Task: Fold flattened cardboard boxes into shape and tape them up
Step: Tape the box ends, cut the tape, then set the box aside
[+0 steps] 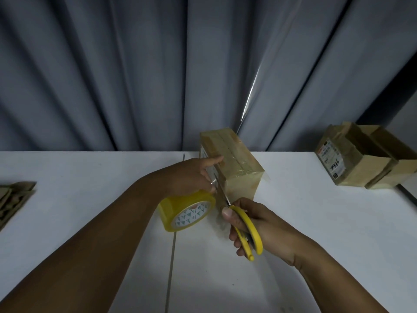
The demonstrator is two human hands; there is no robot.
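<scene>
At the far left edge of the white desk [90,172], a stack of flattened cardboard [13,199] lies flat, partly cut off by the frame. A narrow seam [172,247] runs across the desk top from the near edge toward the far edge. The left hand [196,175] reaches in from the lower left; its grip holds the yellow tape roll [187,211], which hangs below the hand with a fingertip showing inside the printed core, while the index finger extends forward and presses against the left side of the taped box [232,163]. A clear strip of tape [214,175] spans from the roll to that side of the box. The taped box stands near the centre of the desk at its far edge, closed, with tape bands along its top and over its near face. The scissors [246,229], with yellow handles, point their blades away from the person, along the near left corner of the box and at the tape strip. The right hand [259,224] has its grip closed round the scissor handles, thumb on top. To the right, well apart, an open box [361,159] with raised flaps and a printed label [330,160] stands at the far edge. A grey pleated curtain [112,75] hangs behind the desk.
</scene>
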